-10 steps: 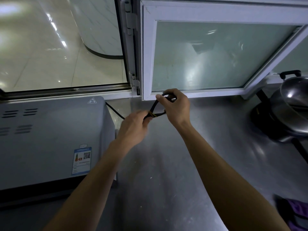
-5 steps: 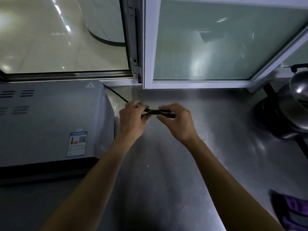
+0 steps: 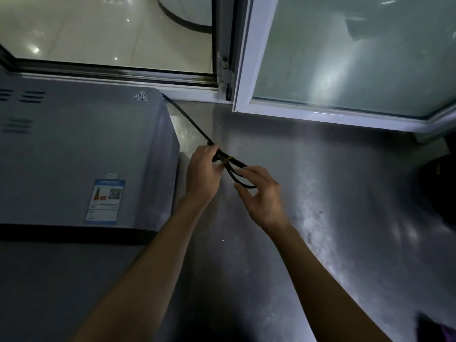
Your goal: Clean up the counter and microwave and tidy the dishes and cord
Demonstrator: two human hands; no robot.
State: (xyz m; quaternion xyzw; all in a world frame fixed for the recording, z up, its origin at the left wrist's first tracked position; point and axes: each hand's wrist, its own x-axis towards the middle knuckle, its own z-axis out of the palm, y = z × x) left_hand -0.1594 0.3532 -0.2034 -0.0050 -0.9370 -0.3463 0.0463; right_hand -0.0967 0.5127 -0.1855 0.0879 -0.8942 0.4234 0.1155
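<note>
A grey microwave [image 3: 81, 154] sits at the left on the steel counter [image 3: 320, 218]. Its black cord [image 3: 187, 119] runs from the back corner down to my hands, where it is folded into a small bundle with a yellow tie [image 3: 228, 159] round it. My left hand [image 3: 203, 174] grips the bundle at the tied end. My right hand [image 3: 261, 191] pinches the looped end between thumb and fingers, low over the counter just right of the microwave.
An open white-framed window sash [image 3: 320, 114] juts over the back of the counter. A dark cooker or pan [image 3: 441, 188] sits at the right edge. A purple cloth [image 3: 446, 332] shows at the bottom right corner.
Both hands have come down from near the window sash to just above the counter with the cord bundle. The view has shifted left and down, so the wok is almost out of frame.
</note>
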